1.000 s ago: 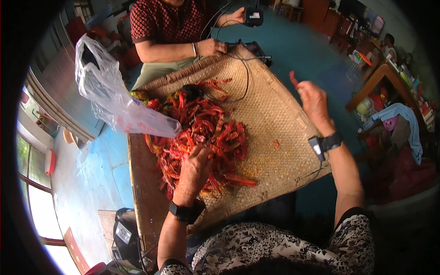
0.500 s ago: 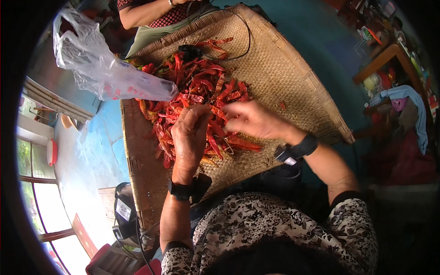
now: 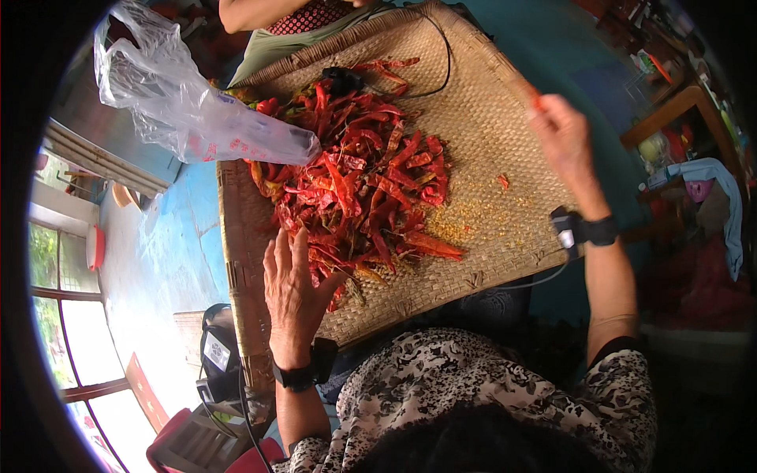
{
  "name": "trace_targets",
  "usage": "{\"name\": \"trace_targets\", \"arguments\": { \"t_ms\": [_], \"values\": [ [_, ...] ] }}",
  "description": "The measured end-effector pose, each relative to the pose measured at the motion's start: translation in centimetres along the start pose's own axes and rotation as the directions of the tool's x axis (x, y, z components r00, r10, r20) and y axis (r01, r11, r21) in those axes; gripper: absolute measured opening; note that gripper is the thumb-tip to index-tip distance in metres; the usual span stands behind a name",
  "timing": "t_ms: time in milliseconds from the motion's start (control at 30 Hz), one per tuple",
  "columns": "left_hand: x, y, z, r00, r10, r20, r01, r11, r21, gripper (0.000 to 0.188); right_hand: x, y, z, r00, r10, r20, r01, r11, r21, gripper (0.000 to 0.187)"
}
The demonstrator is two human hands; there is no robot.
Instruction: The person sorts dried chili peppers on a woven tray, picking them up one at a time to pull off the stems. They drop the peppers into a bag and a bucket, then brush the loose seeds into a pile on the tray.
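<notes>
A heap of dried red chili peppers (image 3: 359,169) lies on a large woven bamboo tray (image 3: 505,126). At the heap's near left edge my left hand (image 3: 292,292) rests with its fingers stretched apart, close to the peppers and holding nothing. Over the tray's right edge is my right hand (image 3: 566,146), its fingers closed on a red piece of chili pepper (image 3: 538,102) of which only a small part shows. Yellow seeds (image 3: 453,225) are scattered to the right of the heap.
A clear plastic bag (image 3: 213,118) leans on the heap's left side. A black cable (image 3: 445,59) runs over the far part of the tray. Another person's arm (image 3: 264,12) is beyond the far edge. Red plastic chairs (image 3: 177,441) stand at lower left.
My hands have parted. The right one has swung out to the right with the chili piece, while the left one has drawn back toward me and opened.
</notes>
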State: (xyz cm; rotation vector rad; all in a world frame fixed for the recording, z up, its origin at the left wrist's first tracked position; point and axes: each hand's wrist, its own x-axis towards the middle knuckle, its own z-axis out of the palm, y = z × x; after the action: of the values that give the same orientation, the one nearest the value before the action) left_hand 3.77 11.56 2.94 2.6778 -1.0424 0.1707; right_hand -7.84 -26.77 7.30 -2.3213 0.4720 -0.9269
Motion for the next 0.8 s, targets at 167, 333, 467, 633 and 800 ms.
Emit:
{"name": "trace_targets", "arguments": {
  "t_ms": [167, 333, 467, 633, 800],
  "values": [
    [-1.3, -0.2, 1.0, 0.985, -0.031, 0.169, 0.042, 0.997, -0.062, 0.095, 2.6, 3.4, -4.4, 0.967, -0.212, -0.142, 0.084, 0.790, -0.607, 0.026],
    [-0.6, -0.9, 3.2, 0.993, -0.028, 0.117, 0.047, 0.985, -0.167, 0.090, -2.6, -2.4, 5.4, 0.876, -0.145, 0.460, 0.080, 0.984, 0.159, 0.042],
    [2.1, 1.6, 2.3, 0.995, 0.065, 0.073, -0.026, 0.898, -0.439, 0.079, -6.4, -5.1, 12.0, 0.714, -0.422, 0.559, 0.470, 0.880, 0.064, 0.056],
    [6.1, 4.1, 6.0, 0.992, 0.115, 0.045, -0.083, 0.889, -0.450, 0.085, -4.9, -3.7, 12.0, 0.763, -0.215, 0.610, 0.346, 0.932, -0.104, 0.042],
    [9.8, 4.2, 6.9, 0.989, 0.149, -0.002, -0.122, 0.800, -0.587, 0.072, -2.7, -3.5, 11.5, 0.783, -0.149, 0.603, 0.336, 0.918, -0.210, 0.026]
  ]
}}
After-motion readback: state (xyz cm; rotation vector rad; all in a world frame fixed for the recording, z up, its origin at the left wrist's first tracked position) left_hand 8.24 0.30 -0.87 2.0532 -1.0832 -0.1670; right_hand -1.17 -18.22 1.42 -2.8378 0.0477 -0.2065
